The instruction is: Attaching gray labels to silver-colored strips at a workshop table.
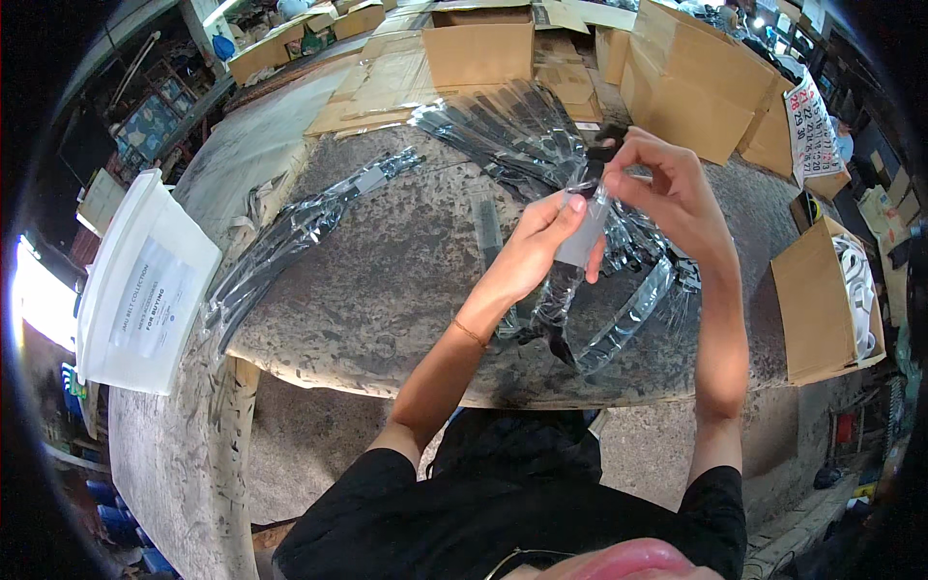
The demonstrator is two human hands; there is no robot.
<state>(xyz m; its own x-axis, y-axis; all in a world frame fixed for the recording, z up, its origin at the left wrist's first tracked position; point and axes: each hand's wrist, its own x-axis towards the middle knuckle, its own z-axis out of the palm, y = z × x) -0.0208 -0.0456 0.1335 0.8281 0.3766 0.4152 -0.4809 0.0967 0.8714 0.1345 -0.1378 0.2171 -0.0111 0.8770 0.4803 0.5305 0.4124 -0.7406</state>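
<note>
My left hand [532, 240] is closed around a black belt in a clear plastic sleeve [582, 238], thumb on its grey panel. The lower part of the sleeve hangs down toward the front of the table. At the top end, my right hand [674, 188] has its fingertips pinched on the sleeve, beside a black piece [603, 147] that sticks up. Behind and beneath both hands lies a fanned pile of sleeved black belts [517, 135]. One more sleeved belt [633, 309] slants across the table under my right forearm.
A second bunch of sleeved belts [319, 213] lies on the left of the worn table [377, 290]. Beyond it stands a white plastic bin [145, 290]. An open carton with white straps [817, 304] sits at right. Cardboard boxes [481, 53] line the far side.
</note>
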